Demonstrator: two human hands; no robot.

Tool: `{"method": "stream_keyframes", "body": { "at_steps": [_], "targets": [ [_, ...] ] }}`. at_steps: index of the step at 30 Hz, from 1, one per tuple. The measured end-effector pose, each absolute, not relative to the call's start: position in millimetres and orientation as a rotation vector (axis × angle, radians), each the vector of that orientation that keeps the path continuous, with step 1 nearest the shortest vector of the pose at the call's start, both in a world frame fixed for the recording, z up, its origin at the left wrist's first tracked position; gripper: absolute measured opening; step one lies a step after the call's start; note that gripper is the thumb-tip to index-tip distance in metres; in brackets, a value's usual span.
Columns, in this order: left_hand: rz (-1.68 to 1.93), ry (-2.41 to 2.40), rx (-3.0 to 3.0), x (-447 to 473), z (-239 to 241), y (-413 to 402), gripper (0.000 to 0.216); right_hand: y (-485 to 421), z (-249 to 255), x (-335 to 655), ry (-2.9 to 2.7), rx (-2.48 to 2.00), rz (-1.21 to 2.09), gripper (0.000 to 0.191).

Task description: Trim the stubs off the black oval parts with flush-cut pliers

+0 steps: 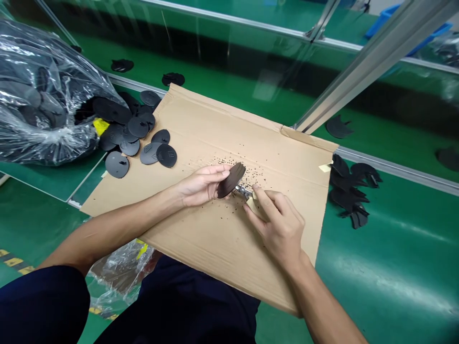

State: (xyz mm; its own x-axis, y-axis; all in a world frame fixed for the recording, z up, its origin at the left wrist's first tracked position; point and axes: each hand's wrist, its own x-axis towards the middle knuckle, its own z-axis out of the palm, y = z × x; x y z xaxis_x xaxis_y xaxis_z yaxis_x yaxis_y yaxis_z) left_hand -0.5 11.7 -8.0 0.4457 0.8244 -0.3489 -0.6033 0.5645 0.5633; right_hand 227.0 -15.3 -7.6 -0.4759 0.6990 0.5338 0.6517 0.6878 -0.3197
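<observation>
My left hand [201, 185] pinches a dark oval plastic disc [231, 180] on edge above a brown cardboard sheet [215, 138]. My right hand [278, 220] is closed round a small metal cutting tool [244, 191] with a pale handle, and the tool's tip touches the disc's lower edge. Tiny dark shavings [222, 165] lie scattered on the cardboard around both hands.
A heap of dark discs [138, 131] spills from a clear plastic bag [39, 95] at the left. Trimmed dark pieces [349, 188] lie right of the cardboard on the green bench. A slanted metal bar [362, 67] crosses the upper right. Loose discs [173, 79] rest farther back.
</observation>
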Motion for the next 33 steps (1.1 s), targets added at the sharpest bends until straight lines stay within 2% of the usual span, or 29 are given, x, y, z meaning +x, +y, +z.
{"method": "stream_keyframes", "body": {
  "at_steps": [19,25,29,33],
  "targets": [
    [0.998,0.663,0.449,1,-4,11,0.017,-19,-1,226,-2.267,-1.039,0.222,0.030],
    [1.016,0.737,0.561,-8,-1,15,0.012,-13,-4,229,-2.229,-1.160,0.064,0.030],
    [0.869,0.748,0.751,-5,1,9,0.022,-11,-6,230,-2.227,-1.240,-0.039,0.032],
    [0.888,0.828,0.897,1,2,4,0.032,-10,-7,230,-2.229,-1.284,-0.076,0.032]
  ]
}}
